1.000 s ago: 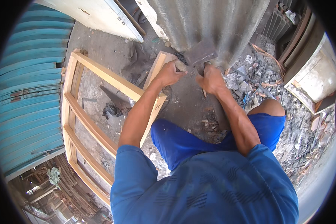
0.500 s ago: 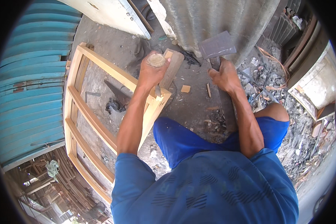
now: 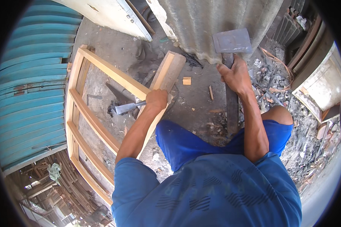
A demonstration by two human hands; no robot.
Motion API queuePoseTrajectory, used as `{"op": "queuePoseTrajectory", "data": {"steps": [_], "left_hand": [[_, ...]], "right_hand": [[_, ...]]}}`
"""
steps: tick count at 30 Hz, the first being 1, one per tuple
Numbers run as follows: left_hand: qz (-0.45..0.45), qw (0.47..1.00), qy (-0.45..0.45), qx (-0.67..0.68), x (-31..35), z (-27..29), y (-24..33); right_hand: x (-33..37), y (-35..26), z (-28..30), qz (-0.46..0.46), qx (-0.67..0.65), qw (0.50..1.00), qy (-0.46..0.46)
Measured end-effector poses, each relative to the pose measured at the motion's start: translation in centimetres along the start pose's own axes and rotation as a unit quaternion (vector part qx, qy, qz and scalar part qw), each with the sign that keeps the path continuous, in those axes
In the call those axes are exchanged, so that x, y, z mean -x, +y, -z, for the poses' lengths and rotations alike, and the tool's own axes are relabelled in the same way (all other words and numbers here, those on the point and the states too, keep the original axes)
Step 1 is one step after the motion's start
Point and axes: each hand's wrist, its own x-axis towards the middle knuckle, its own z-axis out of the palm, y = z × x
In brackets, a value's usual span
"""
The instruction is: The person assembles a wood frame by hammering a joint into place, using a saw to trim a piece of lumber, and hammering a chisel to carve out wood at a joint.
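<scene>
My left hand (image 3: 156,100) is closed round a chisel (image 3: 128,108), whose metal blade points left. The hand is over the near right corner of a pale wooden frame (image 3: 115,72), which has several crossbars. Beyond that hand, a board with a pale strip (image 3: 169,68) lies at a slant against the corner. My right hand (image 3: 236,75) grips, close under its head, a long dark-handled tool with a broad, flat grey metal head (image 3: 232,40). The dark handle runs down toward my knees. On the ground between my hands lies a small square wood offcut (image 3: 186,80).
Blue corrugated sheeting (image 3: 34,72) stands on the left. A grey corrugated panel (image 3: 212,22) rises ahead, with a white door-like panel (image 3: 110,17) left of it. Rubble (image 3: 269,83) covers the ground at right. A handsaw (image 3: 117,94) lies inside the frame.
My left hand has come down and nearer, and the chisel has swung from upright to pointing left. My right hand has shifted slightly right and up with the tool's head.
</scene>
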Motion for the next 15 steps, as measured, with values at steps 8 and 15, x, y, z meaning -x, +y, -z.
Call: {"op": "queuePoseTrajectory", "data": {"steps": [8,15], "left_hand": [[-0.162,0.904,0.076,0.388,1.3,4.2,3.0],[-0.117,0.773,0.346,0.519,-4.3,6.9,1.9]], "right_hand": [[0.2,0.2,0.1,0.004,-0.026,1.0,0.003],[1.4,-2.1,0.8,0.01,-0.032,0.999,0.02]]}}
